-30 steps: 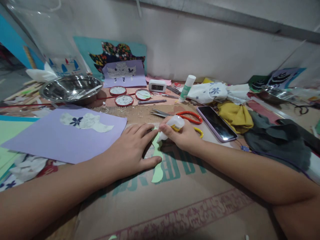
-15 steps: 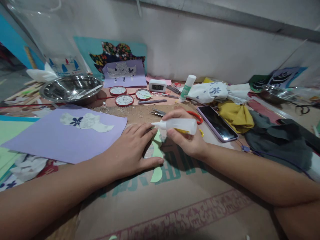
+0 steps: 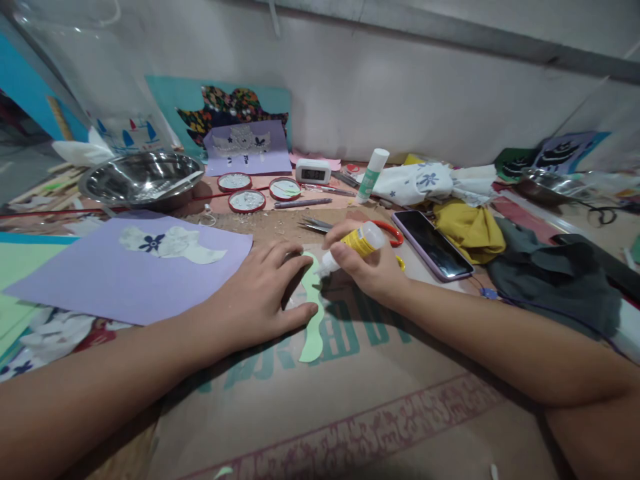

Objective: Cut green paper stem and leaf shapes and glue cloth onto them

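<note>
A wavy strip of light green paper (image 3: 313, 333) lies on the printed cardboard (image 3: 380, 387) in front of me. My left hand (image 3: 265, 287) rests beside it with fingers spread, the fingertips and thumb touching its left edge. In my right hand (image 3: 370, 260) is a clear glue bottle (image 3: 364, 239) with a yellow label, held tilted down. Its nozzle points at the upper part of the strip; whether it touches the paper I cannot tell. Behind the right hand lie scissors (image 3: 387, 232) with red handles, partly hidden.
On the left is a purple sheet (image 3: 125, 287) bearing a white cloth cutout. A steel bowl (image 3: 140, 177), red-rimmed dishes (image 3: 247, 201), a small digital clock (image 3: 313, 171) and a glue stick (image 3: 373, 175) stand behind. To the right lie a phone (image 3: 433, 243) and yellow cloth (image 3: 470, 230).
The glue bottle has swung from nearly level to tilted, its nozzle moving down and right onto the middle-upper strip. The yellow label now faces up. The left hand has barely moved.
</note>
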Available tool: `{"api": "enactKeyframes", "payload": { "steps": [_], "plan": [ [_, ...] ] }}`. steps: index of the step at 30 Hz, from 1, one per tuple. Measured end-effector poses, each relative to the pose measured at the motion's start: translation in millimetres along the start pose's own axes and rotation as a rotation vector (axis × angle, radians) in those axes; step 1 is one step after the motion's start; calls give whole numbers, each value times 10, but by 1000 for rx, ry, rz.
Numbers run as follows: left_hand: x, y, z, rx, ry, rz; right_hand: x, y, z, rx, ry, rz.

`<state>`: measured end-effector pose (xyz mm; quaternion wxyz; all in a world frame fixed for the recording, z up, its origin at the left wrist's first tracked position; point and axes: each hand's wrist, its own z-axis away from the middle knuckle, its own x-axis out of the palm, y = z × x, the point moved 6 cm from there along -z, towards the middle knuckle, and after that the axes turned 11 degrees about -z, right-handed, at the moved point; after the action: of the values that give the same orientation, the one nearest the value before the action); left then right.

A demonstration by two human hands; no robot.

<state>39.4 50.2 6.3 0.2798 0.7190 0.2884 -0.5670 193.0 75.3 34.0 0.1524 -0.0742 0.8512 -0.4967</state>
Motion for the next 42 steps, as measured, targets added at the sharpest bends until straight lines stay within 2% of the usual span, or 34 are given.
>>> {"api": "enactKeyframes", "payload": {
  "steps": [6, 18, 29, 37, 42],
  "plan": [
    [30, -18, 10, -14, -29, -2, 59, 62, -12, 85, -48, -39],
    [45, -20, 11, -13, -9, -37, 96, 132, -7, 123, -73, 0],
    [33, -11, 2, 15, 14, -8, 97, 60, -2, 80, -147, -45],
    [-1, 12, -11, 23, 19, 2, 98, 65, -7, -3, -145, -6],
    [20, 2, -7, 20, 12, -10, 94, 54, -5, 8, -145, 19]
  ]
}}
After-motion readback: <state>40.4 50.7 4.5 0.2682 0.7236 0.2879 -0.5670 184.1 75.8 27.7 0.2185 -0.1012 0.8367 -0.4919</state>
